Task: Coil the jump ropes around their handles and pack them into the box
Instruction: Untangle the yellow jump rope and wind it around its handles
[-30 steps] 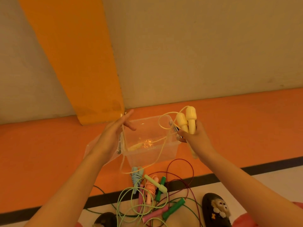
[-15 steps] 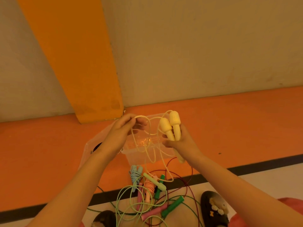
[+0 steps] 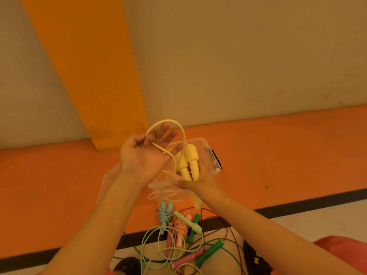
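Head view is showing the right hand (image 3: 195, 180) gripping the two yellow handles (image 3: 188, 162) side by side, upright, just above the clear plastic box (image 3: 211, 156), while the left hand (image 3: 144, 153) is pinching the yellow cord (image 3: 172, 124) between thumb and fingers and arching a loop over toward the handles. More of that cord is lying slack inside the box. The cord is looking light, limp and likely a little springy, so it is probably going to uncoil unless kept taut; the rigid handles are the sound place to hold, with the cord pinched close to them for each turn. On the floor nearer the person, a tangle is lying: one blue rope (image 3: 164, 212) already bundled, a peach bundle (image 3: 181, 227), one pale green handle (image 3: 188, 221), two dark green handles (image 3: 209, 251), two pink ones (image 3: 186, 260), though overlapping cords are making the exact rope count uncertain
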### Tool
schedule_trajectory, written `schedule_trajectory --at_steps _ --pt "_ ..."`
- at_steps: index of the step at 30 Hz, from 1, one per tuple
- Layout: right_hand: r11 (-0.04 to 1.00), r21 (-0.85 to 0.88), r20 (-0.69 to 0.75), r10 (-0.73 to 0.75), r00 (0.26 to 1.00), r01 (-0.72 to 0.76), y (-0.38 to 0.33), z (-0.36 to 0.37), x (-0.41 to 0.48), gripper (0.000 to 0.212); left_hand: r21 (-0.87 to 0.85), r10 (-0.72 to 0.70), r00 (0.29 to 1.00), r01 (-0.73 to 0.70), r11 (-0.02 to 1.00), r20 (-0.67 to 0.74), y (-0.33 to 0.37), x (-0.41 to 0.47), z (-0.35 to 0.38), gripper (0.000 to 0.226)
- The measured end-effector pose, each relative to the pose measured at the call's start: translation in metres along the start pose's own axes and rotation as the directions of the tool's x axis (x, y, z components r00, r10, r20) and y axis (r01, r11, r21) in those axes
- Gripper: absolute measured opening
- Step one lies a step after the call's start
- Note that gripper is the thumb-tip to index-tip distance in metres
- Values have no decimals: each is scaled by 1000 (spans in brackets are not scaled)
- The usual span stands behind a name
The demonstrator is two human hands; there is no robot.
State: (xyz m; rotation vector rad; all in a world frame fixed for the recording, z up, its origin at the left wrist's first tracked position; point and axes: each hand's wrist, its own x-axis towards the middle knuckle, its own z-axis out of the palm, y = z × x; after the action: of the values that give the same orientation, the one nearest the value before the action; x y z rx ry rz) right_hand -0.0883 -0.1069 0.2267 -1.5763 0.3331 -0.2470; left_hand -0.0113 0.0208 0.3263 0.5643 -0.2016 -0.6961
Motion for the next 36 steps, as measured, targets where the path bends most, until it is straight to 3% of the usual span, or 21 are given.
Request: schedule_trajectory --at_steps 5,7,8,9,11,13,14,16,17,19,21,24,26,29,30,32,36 --pt "991 125 58 50 997 -57 -4 14 0 53 -20 -18 1000 18 1000 21 -1 3 0 31" --pt "984 170 53 47 997 -56 -11 12 0 50 141 -3 1000 6 990 -22 2 6 -5 41" --pt "981 191 39 39 998 -46 -13 9 2 49 302 21 998 -2 953 -60 2 9 -10 43" --pt "976 216 24 29 999 -33 -16 6 3 49 504 62 994 -8 864 -89 2 12 -17 43" --pt "959 281 -18 23 1000 -17 -23 -1 6 48 817 85 993 22 576 -86 -1 14 -32 49" --pt "939 343 -51 37 998 -17 -28 -9 9 48 930 -82 994 91 356 -66 -8 12 -46 66" --pt "932 363 -59 40 997 -16 -29 -12 10 48 951 -198 977 136 279 -82 -14 9 -52 65" --pt "922 387 -70 26 997 3 -33 -17 11 46 977 -345 931 172 130 -118 -27 3 -58 42" --pt "915 404 -74 15 997 16 -35 -19 11 45 982 -349 930 158 100 -114 -32 1 -58 28" --pt "916 398 -94 -9 996 46 -37 -24 12 47 978 -282 956 130 162 -81 -36 -3 -57 12" --pt "946 323 -128 8 992 34 -34 -32 14 56 953 -167 983 118 277 -73 -29 -4 -56 14" --pt "995 76 -169 75 983 -62 -26 -45 14 62 902 -34 997 77 424 -70 -18 -4 -57 14" --pt "988 -6 -131 153 979 -156 -21 -49 11 66 878 9 998 50 476 -62 -15 -6 -55 18" --pt "951 25 -39 309 950 -308 -18 -48 6 64 874 0 1000 23 485 -26 -16 -8 -52 21" --pt "942 -55 -43 330 943 -332 -19 -47 5 69 872 -17 1000 16 489 -8 -17 -9 -49 21" --pt "930 -214 -31 299 954 -299 -26 -46 1 76 863 -55 998 -3 504 35 -19 -11 -42 22" --pt "978 -207 80 53 995 -36 -53 -39 -7 47 861 -85 991 -50 506 107 -25 -11 -31 22"
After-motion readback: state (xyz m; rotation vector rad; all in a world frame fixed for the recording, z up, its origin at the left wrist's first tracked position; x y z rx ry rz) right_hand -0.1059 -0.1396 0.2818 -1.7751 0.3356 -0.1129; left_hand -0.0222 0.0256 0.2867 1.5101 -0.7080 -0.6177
